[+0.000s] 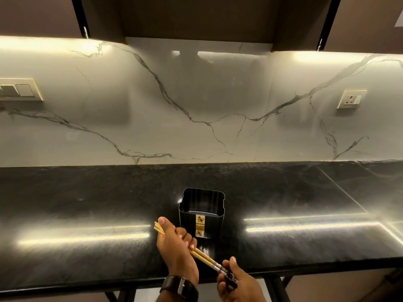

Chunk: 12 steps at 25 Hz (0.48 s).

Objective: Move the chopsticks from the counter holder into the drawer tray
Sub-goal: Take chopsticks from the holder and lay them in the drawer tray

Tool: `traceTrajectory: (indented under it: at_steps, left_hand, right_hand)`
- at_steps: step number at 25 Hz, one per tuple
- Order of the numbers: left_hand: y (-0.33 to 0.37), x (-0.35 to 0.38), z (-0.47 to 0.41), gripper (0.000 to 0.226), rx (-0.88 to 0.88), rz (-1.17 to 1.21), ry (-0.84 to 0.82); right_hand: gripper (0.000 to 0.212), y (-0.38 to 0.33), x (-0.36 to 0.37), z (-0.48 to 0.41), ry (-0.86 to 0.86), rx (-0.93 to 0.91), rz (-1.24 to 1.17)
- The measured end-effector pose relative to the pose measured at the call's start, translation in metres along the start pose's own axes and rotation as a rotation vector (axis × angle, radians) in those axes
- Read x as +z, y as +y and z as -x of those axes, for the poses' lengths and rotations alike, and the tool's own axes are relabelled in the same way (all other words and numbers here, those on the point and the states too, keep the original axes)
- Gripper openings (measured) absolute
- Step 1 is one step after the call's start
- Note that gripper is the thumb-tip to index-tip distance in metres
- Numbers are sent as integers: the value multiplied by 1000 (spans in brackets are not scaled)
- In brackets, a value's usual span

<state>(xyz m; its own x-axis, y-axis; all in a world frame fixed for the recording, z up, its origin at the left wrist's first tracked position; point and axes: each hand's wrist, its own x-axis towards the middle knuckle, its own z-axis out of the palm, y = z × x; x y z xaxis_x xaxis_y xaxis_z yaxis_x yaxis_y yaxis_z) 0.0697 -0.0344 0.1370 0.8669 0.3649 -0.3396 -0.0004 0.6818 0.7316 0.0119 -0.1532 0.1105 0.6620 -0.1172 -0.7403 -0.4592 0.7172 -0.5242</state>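
A bundle of light wooden chopsticks (pixel 204 257) with dark patterned ends lies slanted between both hands, over the front of the counter. My left hand (pixel 175 247), with a dark watch on the wrist, is wrapped around their plain tips. My right hand (pixel 236 280) pinches the patterned ends low in the frame. Just behind the hands stands the black square holder (pixel 201 212) with a gold label; no chopsticks show inside it. The drawer tray is out of view.
The black stone counter (pixel 87 214) runs the full width, with its front edge (pixel 87 289) close to my hands. Behind it rises a white marble backsplash with a switch plate (pixel 20 90) on the left and a socket (pixel 351 99) on the right. Dark cabinets hang above.
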Motion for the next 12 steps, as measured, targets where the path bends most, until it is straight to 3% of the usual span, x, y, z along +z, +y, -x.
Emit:
traceTrajectory:
  at_steps: [4,8,12]
  left_hand:
    - [-11,-14,-1,53,-133,106,149]
    - [-25,-32,-6,58,-197,204,316]
    - [-42,-50,2,57,-296,227,478]
  right_hand:
    - [29,8,-4,-2,92,-6,-166]
    - [14,24,-2,-10,52,-61,-200]
    - [14,34,-13,-16,4,-63,-199]
